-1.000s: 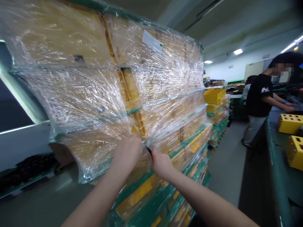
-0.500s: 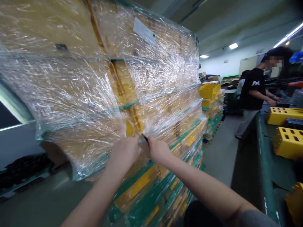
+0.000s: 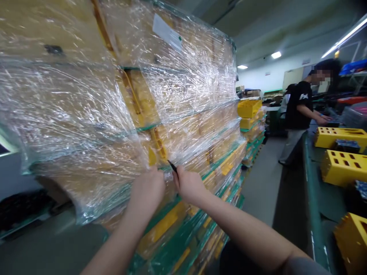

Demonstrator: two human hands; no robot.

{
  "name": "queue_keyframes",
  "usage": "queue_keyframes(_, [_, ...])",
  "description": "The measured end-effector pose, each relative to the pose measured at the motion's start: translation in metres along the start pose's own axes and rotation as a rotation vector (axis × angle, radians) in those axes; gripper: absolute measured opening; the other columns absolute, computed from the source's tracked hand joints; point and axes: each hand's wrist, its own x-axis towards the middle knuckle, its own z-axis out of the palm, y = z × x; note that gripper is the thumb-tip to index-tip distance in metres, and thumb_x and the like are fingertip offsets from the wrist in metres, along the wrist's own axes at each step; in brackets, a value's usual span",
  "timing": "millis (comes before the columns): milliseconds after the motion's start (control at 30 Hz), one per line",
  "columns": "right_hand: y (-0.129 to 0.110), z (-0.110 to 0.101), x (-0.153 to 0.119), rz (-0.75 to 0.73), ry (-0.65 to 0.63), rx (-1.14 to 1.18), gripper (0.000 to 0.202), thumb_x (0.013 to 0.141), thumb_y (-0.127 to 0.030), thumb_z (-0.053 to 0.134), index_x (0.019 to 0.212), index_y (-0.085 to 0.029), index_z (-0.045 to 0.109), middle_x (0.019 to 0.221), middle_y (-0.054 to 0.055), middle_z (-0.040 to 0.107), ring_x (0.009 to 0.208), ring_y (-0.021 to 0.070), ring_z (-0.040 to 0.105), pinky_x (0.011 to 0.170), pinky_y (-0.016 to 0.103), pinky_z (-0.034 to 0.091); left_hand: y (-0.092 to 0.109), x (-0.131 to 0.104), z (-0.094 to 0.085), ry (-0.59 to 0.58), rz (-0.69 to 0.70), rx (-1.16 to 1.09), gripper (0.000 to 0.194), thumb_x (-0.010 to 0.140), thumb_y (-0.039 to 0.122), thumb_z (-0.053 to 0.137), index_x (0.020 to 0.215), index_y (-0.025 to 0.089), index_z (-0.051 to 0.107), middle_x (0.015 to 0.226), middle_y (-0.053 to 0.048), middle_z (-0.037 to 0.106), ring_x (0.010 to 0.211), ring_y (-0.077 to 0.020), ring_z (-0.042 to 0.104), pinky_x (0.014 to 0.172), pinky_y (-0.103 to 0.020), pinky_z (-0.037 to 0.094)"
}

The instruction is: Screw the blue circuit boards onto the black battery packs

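my left hand (image 3: pixel 149 189) is clenched at the lower middle of the wrapped stack (image 3: pixel 86 149), and as far as i can judge it grips a gathered bit of the clear film (image 3: pixel 183 88), which bunches in the narrow gap between my fists. my right hand (image 3: pixel 189 185) is closed round a slim dark tool (image 3: pixel 172 167), its tip pointing up and to the left, close to the lower end of a yellow strip (image 3: pixel 159 143). whether that tip touches the film i cannot tell.

the film stretches over the face of the stack in front of me, shiny and creased, with a white label (image 3: pixel 167 33) high up. along a slanting band above my hands the yellow shows with less glare, so the film seems parted there.

to work this well, i would pull the film taut and slightly away from what lies behind it, keep the tip shallow, and draw the tool in short strokes that follow the band. the left fist sits just beside the tip, so i would steer the edge clear of those knuckles and shift that grip lower whenever the film slackens. pressing deep could score the yellow strip; slack film would likely bunch and drag.
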Motion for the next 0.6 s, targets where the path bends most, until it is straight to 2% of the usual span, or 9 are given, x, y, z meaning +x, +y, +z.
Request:
queue_keyframes(100, [0.016,0.046,-0.022,0.055,-0.194,-0.019,0.035,0.092,-0.032,0.031,0.119,-0.016,0.046,0.090,0.014,0.069,0.083,0.0305,0.068,0.069,0.040,0.051,-0.003,-0.004,0.002,-0.005,0.029,0.015,0.030,0.084,0.025,0.034,0.085,0.014,0.062,0.093,-0.015,0.060,0.077,-0.0277,0.063,0.063,-0.036,0.047])
queue_keyframes(167, [0.029,0.076,-0.046,0.079,-0.316,-0.015,0.028,0.086,-0.029,0.044,0.108,-0.016,0.056,0.085,0.014,0.071,0.078,0.0317,0.069,0.063,0.038,0.052,-0.004,-0.006,0.005,-0.020,0.041,0.003,0.029,0.085,0.026,0.034,0.086,0.015,0.061,0.100,-0.014,0.059,0.076,-0.0256,0.063,0.062,-0.035,0.047])
queue_keyframes(233, [0.037,0.087,-0.063,0.129,-0.342,-0.013,0.026,0.088,-0.027,0.040,0.098,-0.014,0.059,0.081,0.015,0.071,0.073,0.0312,0.069,0.060,0.036,0.051,-0.003,-0.006,0.010,-0.018,0.036,-0.020,0.028,0.085,0.026,0.033,0.088,0.016,0.059,0.114,-0.015,0.055,0.075,-0.0234,0.063,0.062,-0.034,0.047])
queue_keyframes(333, [0.028,0.059,-0.054,0.136,-0.213,0.010,0.033,0.094,-0.033,0.024,0.108,-0.017,0.051,0.088,0.011,0.071,0.079,0.0276,0.069,0.065,0.035,0.051,-0.001,-0.003,0.018,-0.017,0.017,-0.053,0.025,0.084,0.025,0.034,0.092,0.016,0.056,0.112,-0.014,0.056,0.075,-0.0236,0.064,0.062,-0.034,0.046])
queue_keyframes(367, [0.021,0.041,-0.043,0.106,-0.142,0.024,0.035,0.095,-0.037,0.021,0.111,-0.020,0.046,0.091,0.008,0.070,0.082,0.0263,0.069,0.068,0.035,0.051,0.000,-0.002,0.019,-0.023,0.016,-0.063,0.024,0.084,0.025,0.035,0.093,0.017,0.055,0.104,-0.013,0.058,0.076,-0.0243,0.064,0.063,-0.034,0.046])
queue_keyframes(433, [0.004,0.008,-0.015,0.008,0.040,0.055,0.034,0.095,-0.039,0.019,0.108,-0.020,0.044,0.080,0.007,0.069,0.073,0.0268,0.068,0.063,0.035,0.050,0.001,0.000,0.021,-0.038,0.022,-0.084,0.023,0.084,0.024,0.035,0.094,0.017,0.054,0.088,-0.010,0.059,0.076,-0.0247,0.063,0.063,-0.033,0.045])
queue_keyframes(467, [-0.002,-0.004,-0.002,-0.025,0.076,0.046,0.034,0.095,-0.040,0.019,0.105,-0.020,0.044,0.079,0.007,0.068,0.072,0.0270,0.068,0.062,0.035,0.049,0.001,0.000,0.021,-0.041,0.028,-0.093,0.023,0.085,0.024,0.034,0.095,0.017,0.053,0.086,-0.009,0.059,0.076,-0.0244,0.063,0.063,-0.033,0.045])
queue_keyframes(533, [-0.008,-0.009,0.013,-0.042,0.050,0.015,0.032,0.094,-0.038,0.020,0.104,-0.020,0.045,0.081,0.008,0.068,0.074,0.0279,0.068,0.062,0.036,0.049,0.001,0.000,0.020,-0.039,0.032,-0.102,0.023,0.085,0.025,0.033,0.097,0.018,0.052,0.087,-0.009,0.059,0.076,-0.0240,0.063,0.063,-0.033,0.045])
queue_keyframes(600, [-0.001,0.010,0.009,-0.010,-0.049,-0.013,0.029,0.093,-0.033,0.026,0.108,-0.019,0.046,0.084,0.009,0.069,0.077,0.0290,0.068,0.063,0.036,0.049,0.000,-0.004,0.020,-0.046,0.022,-0.103,0.022,0.085,0.026,0.034,0.096,0.018,0.052,0.088,-0.010,0.059,0.078,-0.0245,0.063,0.064,-0.033,0.044])
